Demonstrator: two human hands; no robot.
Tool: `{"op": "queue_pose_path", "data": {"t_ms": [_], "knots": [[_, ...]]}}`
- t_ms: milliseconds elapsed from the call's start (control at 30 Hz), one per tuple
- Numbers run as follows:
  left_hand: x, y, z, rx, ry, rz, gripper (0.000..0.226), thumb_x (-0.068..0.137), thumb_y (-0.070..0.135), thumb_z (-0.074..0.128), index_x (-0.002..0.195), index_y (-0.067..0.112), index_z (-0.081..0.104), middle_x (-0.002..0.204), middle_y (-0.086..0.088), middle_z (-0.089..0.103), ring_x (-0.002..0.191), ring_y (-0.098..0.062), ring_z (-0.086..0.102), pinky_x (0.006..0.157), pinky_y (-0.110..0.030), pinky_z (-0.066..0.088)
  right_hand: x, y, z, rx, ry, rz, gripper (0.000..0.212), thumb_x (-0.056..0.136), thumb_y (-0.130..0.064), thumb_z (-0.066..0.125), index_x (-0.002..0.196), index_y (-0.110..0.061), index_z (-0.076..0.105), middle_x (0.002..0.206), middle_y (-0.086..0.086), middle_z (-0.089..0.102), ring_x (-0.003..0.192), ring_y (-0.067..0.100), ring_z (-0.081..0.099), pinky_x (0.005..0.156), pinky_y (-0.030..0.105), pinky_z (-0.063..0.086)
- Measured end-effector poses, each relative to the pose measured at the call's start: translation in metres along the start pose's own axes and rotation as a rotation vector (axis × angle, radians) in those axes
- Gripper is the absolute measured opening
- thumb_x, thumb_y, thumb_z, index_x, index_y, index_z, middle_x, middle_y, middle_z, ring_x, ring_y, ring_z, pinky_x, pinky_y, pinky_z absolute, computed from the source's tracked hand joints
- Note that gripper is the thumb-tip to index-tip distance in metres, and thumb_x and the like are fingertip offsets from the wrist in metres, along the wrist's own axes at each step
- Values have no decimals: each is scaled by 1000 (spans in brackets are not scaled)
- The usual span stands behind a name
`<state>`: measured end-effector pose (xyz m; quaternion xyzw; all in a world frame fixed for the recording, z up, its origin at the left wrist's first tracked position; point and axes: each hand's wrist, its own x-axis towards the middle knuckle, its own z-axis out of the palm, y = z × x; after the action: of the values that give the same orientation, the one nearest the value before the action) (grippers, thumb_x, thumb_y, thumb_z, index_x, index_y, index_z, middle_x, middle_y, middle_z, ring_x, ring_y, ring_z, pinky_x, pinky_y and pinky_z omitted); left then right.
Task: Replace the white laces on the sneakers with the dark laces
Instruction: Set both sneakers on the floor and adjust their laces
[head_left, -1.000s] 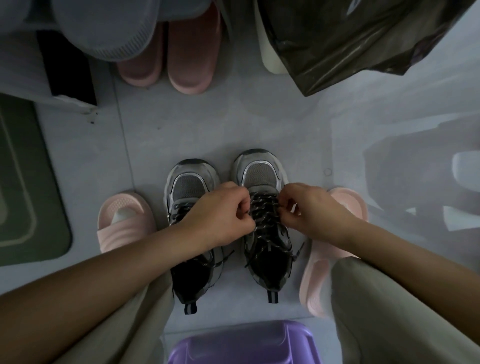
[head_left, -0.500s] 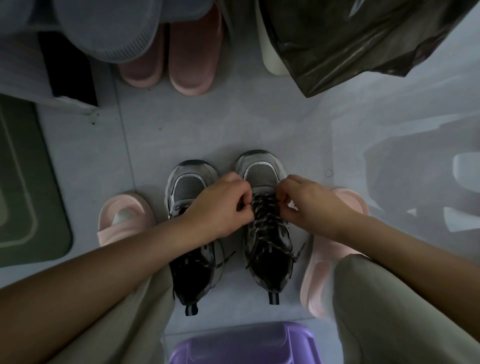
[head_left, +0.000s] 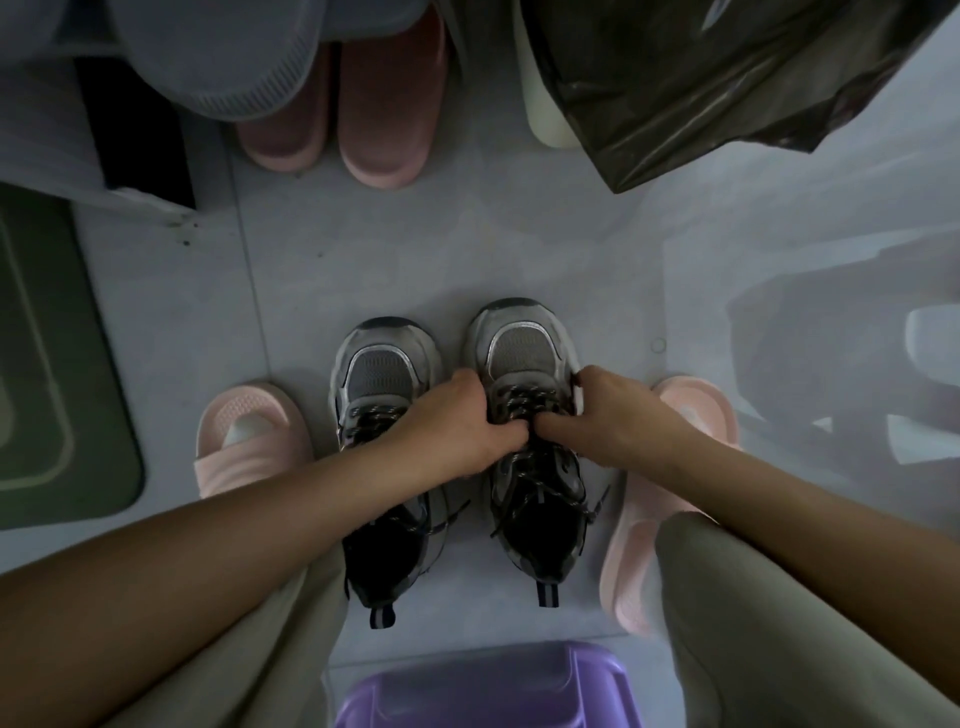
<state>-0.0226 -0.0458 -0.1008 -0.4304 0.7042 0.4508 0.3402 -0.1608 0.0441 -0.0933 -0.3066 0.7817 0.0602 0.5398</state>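
Two grey sneakers stand side by side on the pale floor, toes pointing away from me. The left sneaker (head_left: 384, 384) and the right sneaker (head_left: 524, 343) both carry dark speckled laces (head_left: 540, 467). My left hand (head_left: 457, 421) reaches across the left sneaker and grips the right sneaker's laced front on its left side. On the other side, my right hand (head_left: 608, 415) pinches the lacing, its thumb meeting the left hand at the middle. No white lace is visible.
A pink slipper (head_left: 249, 436) lies left of the sneakers and another (head_left: 691, 410) right of them. More pink slippers (head_left: 384, 119) and a dark plastic bag (head_left: 701, 93) sit at the far side. A green mat (head_left: 47, 364) lies left; a purple stool (head_left: 467, 691) is below.
Both hands have slid toward the toe of the right sneaker and then closed in together over its lacing. The sneakers have stayed in place.
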Motion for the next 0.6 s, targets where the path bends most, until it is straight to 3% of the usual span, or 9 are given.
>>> {"op": "queue_pose_path", "data": {"t_ms": [67,133,233,333,433,600], "knots": [[2,4,-2,-37,-54,-15,32,78,40,60,89,13,47,70,-2,65,52,-14,64,53,-24,42,4,-8,-4,-21,-38,-10,35,73,-45,63,70,-11,55,71,9,63,68,26,63,59,29,49],[3,5,-4,-87,-108,-21,22,82,33,57,82,14,46,72,-3,66,49,-15,65,50,-22,45,9,-8,-7,-2,-92,-25,31,76,-36,64,71,-6,60,72,13,68,66,26,66,65,37,57],[4,3,-5,-186,-167,-21,19,88,27,52,81,10,46,81,-7,62,62,-27,70,59,-28,53,14,0,-13,157,-194,-15,27,79,-19,62,89,6,64,76,20,70,69,29,70,70,44,58],[8,-1,-4,-314,-207,-37,19,89,21,52,93,3,49,75,-8,54,79,-38,68,73,-45,58,14,7,-23,300,-282,-23,22,85,-8,58,99,8,62,82,22,69,67,26,69,71,39,59],[4,-5,-4,-380,-227,-50,26,88,27,58,98,5,48,83,-10,58,83,-37,68,72,-50,57,8,12,-24,313,-267,-45,26,84,-14,62,106,2,62,80,15,71,68,19,69,64,30,58],[-7,-9,-5,-535,-274,-114,33,88,28,60,111,5,53,94,-10,63,76,-18,66,64,-35,60,-11,25,-16,466,-219,10,56,85,-37,64,133,-16,45,99,2,69,82,14,69,68,32,58]]}}
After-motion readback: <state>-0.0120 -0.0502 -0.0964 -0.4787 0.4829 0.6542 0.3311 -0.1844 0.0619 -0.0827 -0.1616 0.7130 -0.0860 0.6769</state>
